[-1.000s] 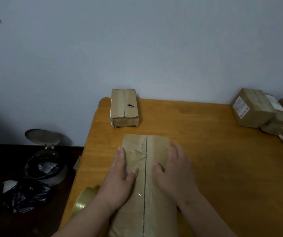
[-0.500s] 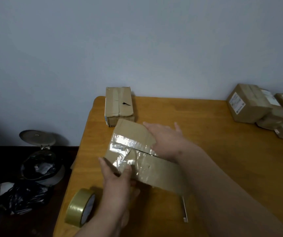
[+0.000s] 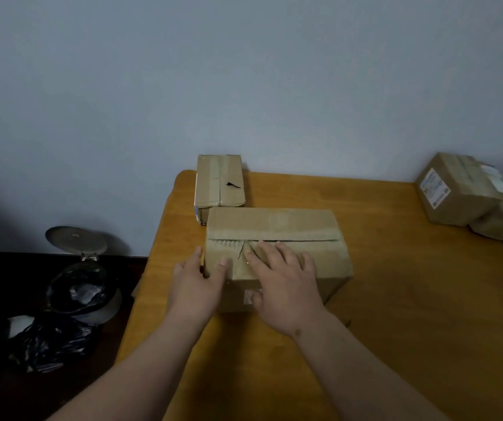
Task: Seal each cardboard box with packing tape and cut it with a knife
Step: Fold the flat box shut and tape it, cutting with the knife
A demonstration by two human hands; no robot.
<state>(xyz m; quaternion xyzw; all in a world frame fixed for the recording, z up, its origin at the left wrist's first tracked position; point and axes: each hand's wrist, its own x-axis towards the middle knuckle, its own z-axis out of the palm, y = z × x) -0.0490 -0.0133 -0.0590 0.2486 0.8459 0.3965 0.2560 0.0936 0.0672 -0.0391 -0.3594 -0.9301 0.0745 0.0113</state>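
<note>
Wooden table point(image 3: 396, 299) — pale wall point(image 3: 244, 86)

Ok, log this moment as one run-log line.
stage: positioning box | large cardboard box: on table, seam untaped | left hand: at left end | right hand: flat on top | tape, knife: not visible

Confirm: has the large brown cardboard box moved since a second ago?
Yes. The large brown cardboard box was turned, its seam now running crosswise, nearer the small taped box.
</note>
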